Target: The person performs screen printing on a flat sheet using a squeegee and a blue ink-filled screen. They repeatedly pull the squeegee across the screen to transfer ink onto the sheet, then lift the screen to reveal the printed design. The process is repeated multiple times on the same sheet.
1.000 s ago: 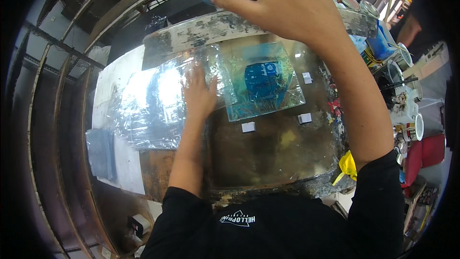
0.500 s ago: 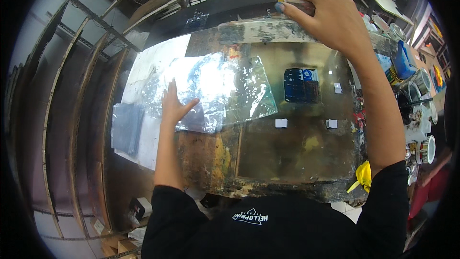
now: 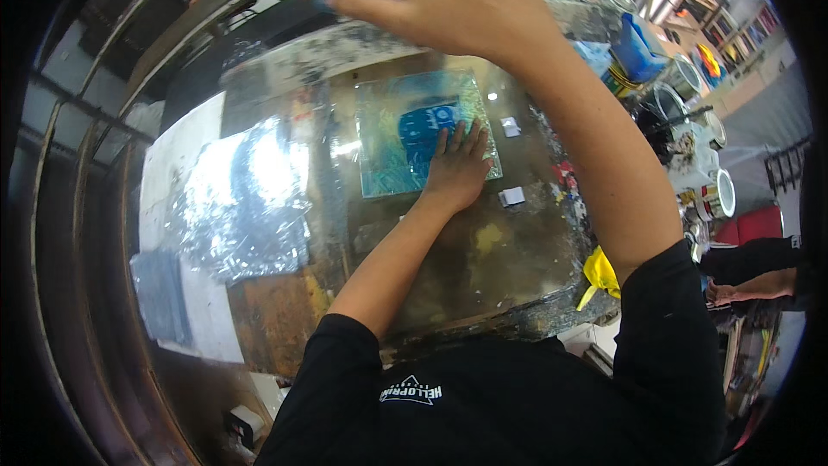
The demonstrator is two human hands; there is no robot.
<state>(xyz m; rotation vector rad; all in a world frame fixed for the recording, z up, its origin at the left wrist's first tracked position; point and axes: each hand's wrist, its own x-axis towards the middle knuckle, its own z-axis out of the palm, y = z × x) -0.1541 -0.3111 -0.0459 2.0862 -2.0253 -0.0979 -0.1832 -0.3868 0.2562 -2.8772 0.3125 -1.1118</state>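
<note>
My left hand (image 3: 457, 173) lies flat with fingers spread, pressing the right part of a clear plastic sheet (image 3: 379, 171) onto the table. Under or on that sheet shows a dark blue printed patch (image 3: 414, 131), partly covered by the fingertips. Raised at the top of the view, my right hand (image 3: 457, 0) is closed, thumb stretched out, round a brownish piece that its fingers mostly hide. The thumb tip is stained blue. To the left spreads a pile of shiny clear plastic sheets (image 3: 241, 207).
Folded greyish plastic (image 3: 159, 298) sits at the left edge. Small white pads (image 3: 512, 197) mark the board. A yellow cloth (image 3: 599, 272) hangs at the right, near paint cans (image 3: 720, 194) and a blue container (image 3: 638, 47). Racks stand left. Other people are at the far side and right.
My left hand has moved right from the plastic pile to the blue patch, where a clear sheet now lies. My right hand stays raised and closed. The view has shifted right.
</note>
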